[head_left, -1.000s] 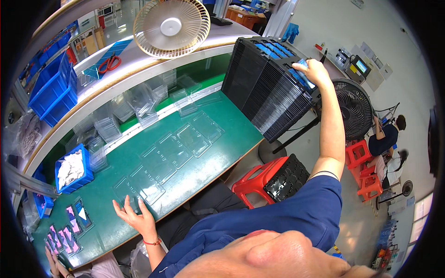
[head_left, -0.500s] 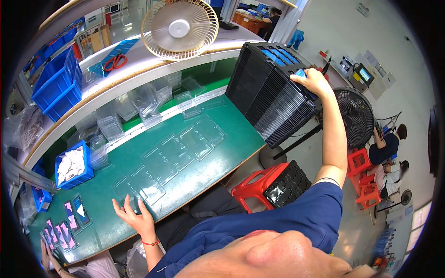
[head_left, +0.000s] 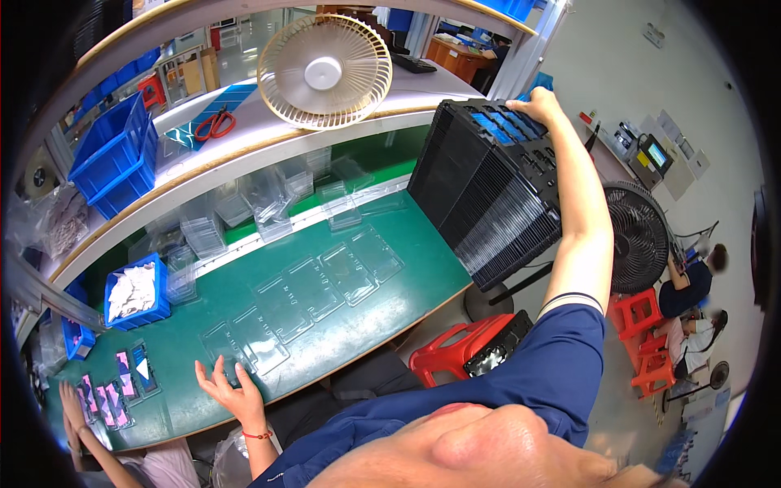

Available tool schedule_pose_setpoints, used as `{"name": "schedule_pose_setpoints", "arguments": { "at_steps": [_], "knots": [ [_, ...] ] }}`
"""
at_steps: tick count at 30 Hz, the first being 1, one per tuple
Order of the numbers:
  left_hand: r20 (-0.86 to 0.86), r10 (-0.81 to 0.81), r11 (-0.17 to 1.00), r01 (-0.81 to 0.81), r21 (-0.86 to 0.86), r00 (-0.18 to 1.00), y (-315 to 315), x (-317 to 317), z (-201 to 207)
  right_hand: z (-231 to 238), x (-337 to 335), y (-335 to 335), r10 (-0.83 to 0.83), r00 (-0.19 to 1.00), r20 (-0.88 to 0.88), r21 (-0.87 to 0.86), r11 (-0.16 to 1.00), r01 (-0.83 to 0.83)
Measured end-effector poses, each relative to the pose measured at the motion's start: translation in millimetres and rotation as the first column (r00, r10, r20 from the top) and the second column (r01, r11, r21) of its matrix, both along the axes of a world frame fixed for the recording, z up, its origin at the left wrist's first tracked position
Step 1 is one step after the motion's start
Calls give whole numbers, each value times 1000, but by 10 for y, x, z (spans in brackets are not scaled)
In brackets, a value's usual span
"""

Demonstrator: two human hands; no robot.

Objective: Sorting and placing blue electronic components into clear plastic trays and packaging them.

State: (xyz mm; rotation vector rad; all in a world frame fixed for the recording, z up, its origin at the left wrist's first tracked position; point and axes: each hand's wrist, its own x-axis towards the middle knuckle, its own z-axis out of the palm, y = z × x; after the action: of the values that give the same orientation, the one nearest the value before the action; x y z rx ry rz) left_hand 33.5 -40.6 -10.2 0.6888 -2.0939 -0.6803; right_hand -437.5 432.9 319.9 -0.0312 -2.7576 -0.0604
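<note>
In the head view, a tall stack of black trays (head_left: pixel 488 195) is seen at the right end of the green table (head_left: pixel 183 398), its upright axis tilted in the picture from upper left to lower right. Blue pieces (head_left: pixel 488 124) are set in its top, their long axes slanted likewise. The right hand (head_left: pixel 537 109) is placed at the far edge of that top, beside the blue pieces; its fingertips are partly hidden, so whether anything is gripped cannot be told.

The left hand (head_left: pixel 234 398) is held palm-up at the table's near edge, fingers spread apart, by the nearest of the clear trays (head_left: pixel 264 340). These are laid in a row from lower left to upper right, each long axis turned across the row. Small marks are shown on them, too fine to be read, as is the lit screen (head_left: pixel 656 154) at right.
</note>
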Motion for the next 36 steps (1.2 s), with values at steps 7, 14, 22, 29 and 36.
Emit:
{"name": "schedule_pose_setpoints", "arguments": {
  "at_steps": [7, 14, 22, 29, 36],
  "knots": [
    [33, 38, 999, -37, -33, 999, -5, 12, -11, -236, -257, -65, -95, 989, 114, 12, 995, 95],
    [36, 51, 997, -49, -53, 998, 19, -1, 3, -316, -447, 116, -21, 979, 202, -36, 999, 28],
    [50, 73, 995, -69, -71, 996, 5, -22, 2, -107, -4, -213, -62, 998, -11, 132, 989, 63],
    [-27, 77, 995, -79, -64, 997, 40, 34, 65, -283, -354, -406, 166, 978, 126, 2, 986, -168],
    [-108, 84, 996, -83, 16, 991, 56, 30, -12, -364, -497, -25, 335, 929, 158, -189, 933, -305]
  ]
}}
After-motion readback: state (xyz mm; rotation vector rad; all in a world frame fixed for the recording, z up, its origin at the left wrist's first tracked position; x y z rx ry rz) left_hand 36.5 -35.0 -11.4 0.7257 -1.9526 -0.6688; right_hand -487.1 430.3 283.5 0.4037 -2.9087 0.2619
